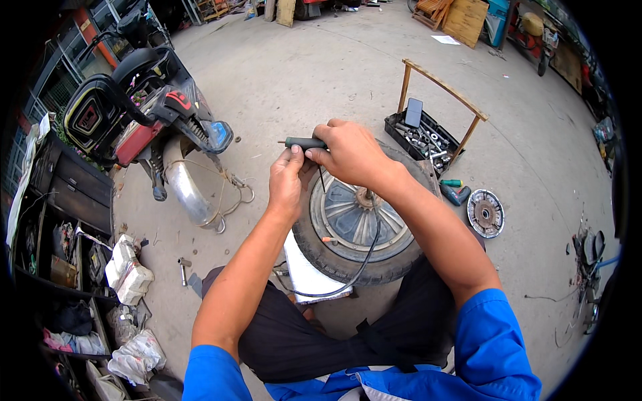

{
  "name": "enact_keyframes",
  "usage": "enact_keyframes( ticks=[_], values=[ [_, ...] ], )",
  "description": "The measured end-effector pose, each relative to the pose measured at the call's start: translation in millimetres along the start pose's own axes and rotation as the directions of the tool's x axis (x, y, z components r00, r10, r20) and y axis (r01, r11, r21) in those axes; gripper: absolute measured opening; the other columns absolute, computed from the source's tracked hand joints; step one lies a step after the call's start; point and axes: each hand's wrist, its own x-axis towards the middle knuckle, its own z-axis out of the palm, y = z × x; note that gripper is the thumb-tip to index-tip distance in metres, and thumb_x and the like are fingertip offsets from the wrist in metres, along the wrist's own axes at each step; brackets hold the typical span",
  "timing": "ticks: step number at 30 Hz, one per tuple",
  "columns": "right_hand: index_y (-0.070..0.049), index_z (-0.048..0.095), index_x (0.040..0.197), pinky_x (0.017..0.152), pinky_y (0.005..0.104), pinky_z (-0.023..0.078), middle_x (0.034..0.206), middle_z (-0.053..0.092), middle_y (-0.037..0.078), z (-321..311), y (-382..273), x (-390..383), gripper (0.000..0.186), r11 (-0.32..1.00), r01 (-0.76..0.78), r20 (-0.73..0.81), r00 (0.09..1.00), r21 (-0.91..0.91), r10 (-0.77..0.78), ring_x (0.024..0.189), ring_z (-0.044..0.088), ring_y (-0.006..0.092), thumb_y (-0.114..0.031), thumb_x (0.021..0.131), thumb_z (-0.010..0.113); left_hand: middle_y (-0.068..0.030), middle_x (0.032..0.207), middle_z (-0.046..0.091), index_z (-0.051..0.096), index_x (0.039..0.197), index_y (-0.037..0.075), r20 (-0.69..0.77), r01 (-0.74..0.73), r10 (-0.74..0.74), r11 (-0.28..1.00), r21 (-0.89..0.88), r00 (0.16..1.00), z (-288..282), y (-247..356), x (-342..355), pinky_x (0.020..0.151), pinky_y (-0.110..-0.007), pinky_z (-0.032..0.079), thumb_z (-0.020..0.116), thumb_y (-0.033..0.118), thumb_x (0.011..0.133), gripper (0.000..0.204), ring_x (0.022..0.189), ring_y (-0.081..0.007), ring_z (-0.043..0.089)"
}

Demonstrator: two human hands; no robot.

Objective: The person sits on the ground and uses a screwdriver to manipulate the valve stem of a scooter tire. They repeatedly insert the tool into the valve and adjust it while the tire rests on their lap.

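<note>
- We see a small dark-handled tool (304, 142), slim and cylindrical with a thin metal tip poking out to the left, held level above the upper edge of a wheel.
- Our right hand (351, 154) wraps over the handle's right end, fingers curled and pressed around it; a thin dark pin or wire hangs down from under this grip.
- Our left hand (286, 184) comes up from below, its thumb and fingers pinching the handle from the underside, touching the right hand.
- The wheel (361, 224) lies flat, propped on our lap: a black rubber tyre around a grey spoked hub with a metal axle at its centre.
- A black cable (354, 274) runs from the hub down across the tyre and loops toward our knees, over a white sheet (304, 274) tucked under the wheel's near left edge.
- Just beyond the wheel's far right edge stands a black toolbox (428, 137) with a wooden frame handle, filled with metal sockets and bits.
- Beside the wheel on the right lie a green-and-dark power tool (456, 192) and a round metal disc (485, 214).
- The floor (301, 73) is bare grey concrete, an open outdoor yard.
- At the left stands a red and black scooter (144, 113), and along the left edge dark shelves (67, 220) with rags and crumpled white bags near them.
- A small hammer (182, 269) lies on the floor near our left knee.
</note>
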Motion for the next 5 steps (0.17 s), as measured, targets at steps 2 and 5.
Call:
enact_keyframes(
  ticks=[2,5],
  values=[
    [0.0,0.066,0.089,0.074,0.0487,0.051,0.085,0.065,0.021,3.7,2.4,0.1,0.029,1.0,-0.002,-0.025,1.0,0.029,0.003,0.083,0.065,0.0417,-0.027,0.083,0.071,-0.0116,0.115,0.063,0.057,0.113,-0.001,0.036,-0.012,0.008,0.993,0.116,0.999,-5.1,-3.1,-1.8,0.104,-0.042,0.045,0.048,0.029,0.105,0.033,0.109,-0.0232,0.061],
    [0.001,0.067,0.098,0.074,0.0494,0.049,0.09,0.065,0.02,14.9,13.4,2.3,0.03,0.99,0.058,0.005,0.998,0.131,-0.059,0.082,0.063,0.0409,-0.025,0.083,0.073,-0.0125,0.122,0.062,0.051,0.131,-0.006,0.086,0.026,-0.061,0.93,0.366,0.994,-15.6,-9.8,-4.9,0.109,-0.04,0.043,0.051,0.025,0.104,0.041,0.119,-0.0256,0.059]
  ],
)
